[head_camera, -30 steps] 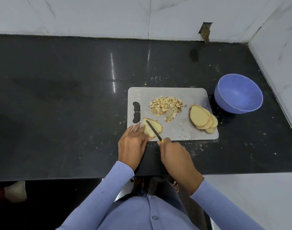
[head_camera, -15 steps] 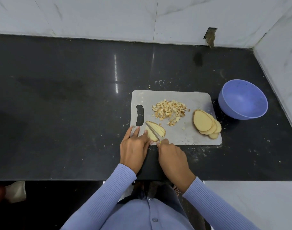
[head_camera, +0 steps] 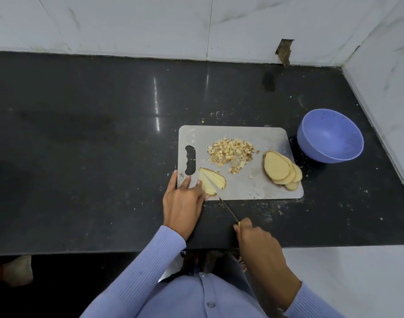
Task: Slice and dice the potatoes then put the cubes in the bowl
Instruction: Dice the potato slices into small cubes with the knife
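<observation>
Only the head view here, so one pass. The left hand [head_camera: 182, 200] lies with straight fingers pressing the near-left end of a slice [head_camera: 211, 181] at the near-left corner of the board [head_camera: 265, 138]. That slice is already cut into strips at its right side. The right hand [head_camera: 257, 237] is curled round the handle of the knife [head_camera: 228, 210], and the blade tip sits at the near end of the slice, off the board's near edge.

Cubes [head_camera: 232, 151] are piled mid-board, uncut slices [head_camera: 281, 169] are stacked at the right end, and the bowl [head_camera: 329, 136] stands just beside the board on the counter [head_camera: 81, 134], with no cubes in it.

My take: finish the strips with even spacing, tuck those left fingertips back from the blade, then turn the strips and cross-cut. Hold the strips together so they don't fan out.
</observation>
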The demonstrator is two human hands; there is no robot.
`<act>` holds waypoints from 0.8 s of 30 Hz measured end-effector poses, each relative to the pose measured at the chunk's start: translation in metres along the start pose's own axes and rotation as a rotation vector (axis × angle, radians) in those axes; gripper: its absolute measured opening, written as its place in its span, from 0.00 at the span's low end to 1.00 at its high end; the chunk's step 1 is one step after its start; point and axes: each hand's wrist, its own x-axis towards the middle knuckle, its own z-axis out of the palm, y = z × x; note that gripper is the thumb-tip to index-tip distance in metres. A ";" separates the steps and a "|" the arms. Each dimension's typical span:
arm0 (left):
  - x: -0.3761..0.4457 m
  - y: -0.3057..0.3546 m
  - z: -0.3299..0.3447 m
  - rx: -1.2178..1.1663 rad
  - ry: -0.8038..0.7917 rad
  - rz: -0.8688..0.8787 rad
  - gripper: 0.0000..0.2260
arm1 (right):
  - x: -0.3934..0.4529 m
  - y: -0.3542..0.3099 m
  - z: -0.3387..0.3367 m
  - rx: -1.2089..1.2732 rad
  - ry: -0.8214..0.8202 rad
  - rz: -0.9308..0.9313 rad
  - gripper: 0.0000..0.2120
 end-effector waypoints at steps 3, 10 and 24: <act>0.000 -0.004 0.003 0.000 -0.009 -0.004 0.10 | 0.002 -0.001 -0.003 0.057 0.014 0.016 0.13; 0.000 -0.003 0.003 0.029 0.025 0.025 0.10 | -0.001 0.000 -0.001 0.057 0.034 0.027 0.12; -0.010 -0.009 0.013 -0.123 0.140 0.028 0.03 | 0.021 -0.019 -0.020 0.152 0.153 -0.066 0.16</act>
